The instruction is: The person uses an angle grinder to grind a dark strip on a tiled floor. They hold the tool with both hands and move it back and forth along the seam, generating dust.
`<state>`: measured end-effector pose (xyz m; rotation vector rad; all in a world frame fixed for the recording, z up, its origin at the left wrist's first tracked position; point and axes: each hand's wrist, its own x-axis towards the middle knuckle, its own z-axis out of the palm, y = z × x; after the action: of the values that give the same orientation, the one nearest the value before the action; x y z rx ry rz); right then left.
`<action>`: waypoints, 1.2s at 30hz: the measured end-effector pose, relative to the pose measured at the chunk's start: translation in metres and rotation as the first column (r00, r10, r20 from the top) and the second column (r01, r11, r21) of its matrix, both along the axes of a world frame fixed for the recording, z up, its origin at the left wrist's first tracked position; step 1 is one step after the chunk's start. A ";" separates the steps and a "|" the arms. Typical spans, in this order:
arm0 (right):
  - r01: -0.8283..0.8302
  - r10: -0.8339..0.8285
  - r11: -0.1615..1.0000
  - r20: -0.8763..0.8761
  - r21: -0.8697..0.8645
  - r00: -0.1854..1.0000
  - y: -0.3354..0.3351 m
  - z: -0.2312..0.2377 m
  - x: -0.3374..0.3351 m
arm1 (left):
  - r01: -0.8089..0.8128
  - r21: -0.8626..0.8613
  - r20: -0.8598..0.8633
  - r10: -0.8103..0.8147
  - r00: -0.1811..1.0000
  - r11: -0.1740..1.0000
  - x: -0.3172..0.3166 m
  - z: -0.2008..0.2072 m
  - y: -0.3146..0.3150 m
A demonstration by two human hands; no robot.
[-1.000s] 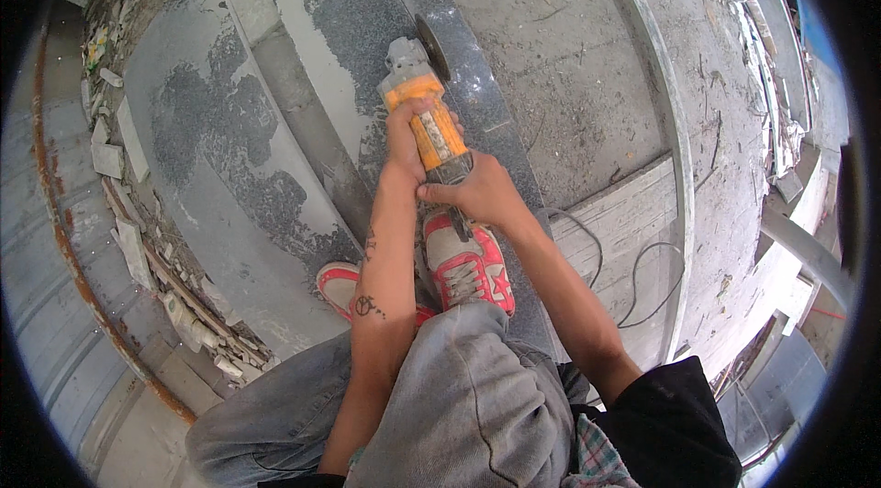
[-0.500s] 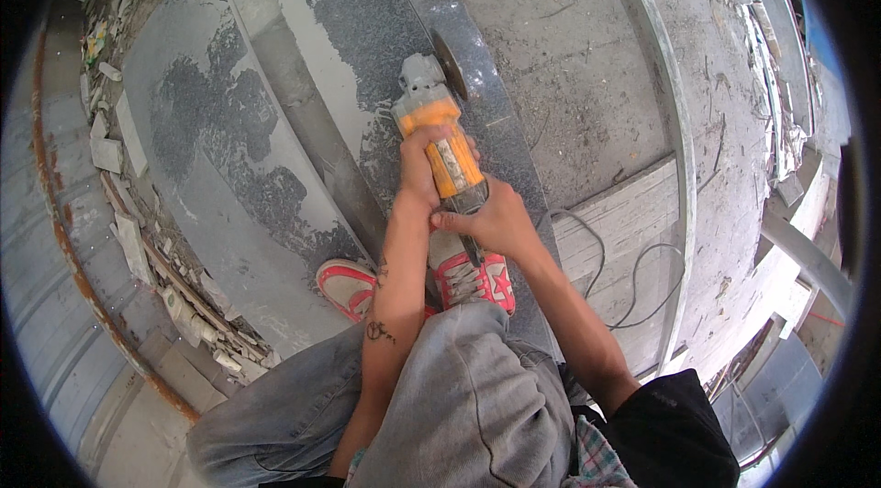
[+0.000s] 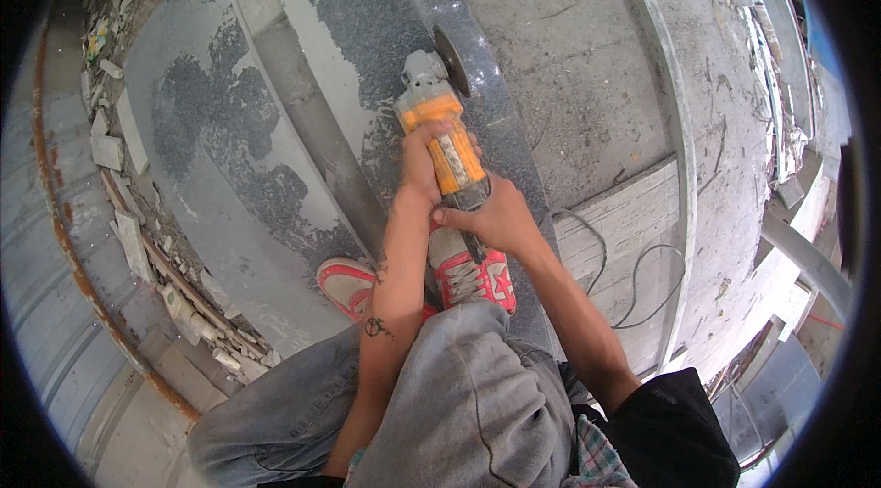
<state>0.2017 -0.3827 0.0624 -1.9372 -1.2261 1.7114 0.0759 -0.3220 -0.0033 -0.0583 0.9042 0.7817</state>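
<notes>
Both my hands hold an orange and grey angle grinder point(image 3: 452, 157), its head pointing away from me. My left hand point(image 3: 424, 162) wraps round the orange body. Closed round the dark rear handle is my right hand point(image 3: 500, 214), its thumb reaching toward my left wrist. On the right side of the grinder's head a thin cutting disc point(image 3: 451, 60) stands on edge at a dark speckled stone slab point(image 3: 385, 38); I cannot tell how deep it sits. A pale coating covers part of the slab's left side. My red and white shoe point(image 3: 473, 279) is just below the handle.
A second patchy slab point(image 3: 220, 121) lies to the left. Broken stone pieces point(image 3: 133, 245) line a rusty pipe point(image 3: 69, 240) farther left. On the right are a wooden plank point(image 3: 619, 217), a looping cable point(image 3: 633, 295) and a long metal bar point(image 3: 677, 130) across the dusty floor.
The grinder and my hands have shifted very slightly to the right. My grip is the same.
</notes>
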 end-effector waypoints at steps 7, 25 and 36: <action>-0.034 0.034 0.999 0.048 -0.011 0.998 -0.005 -0.002 0.000 | 0.047 0.077 -0.053 -0.043 0.998 0.996 0.000 0.000 -0.005; -0.022 0.021 1.000 0.055 0.011 0.998 -0.017 -0.002 0.001 | 0.027 0.043 -0.026 -0.026 0.999 0.999 0.003 0.006 -0.011; 0.005 -0.004 1.000 -0.020 0.015 1.000 0.016 -0.016 -0.004 | 0.000 0.064 -0.048 0.003 0.999 0.998 -0.004 -0.005 0.024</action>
<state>0.1977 -0.3667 0.0465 -1.9083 -1.2227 1.7109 0.0717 -0.2985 -0.0084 0.0158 0.9238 0.8152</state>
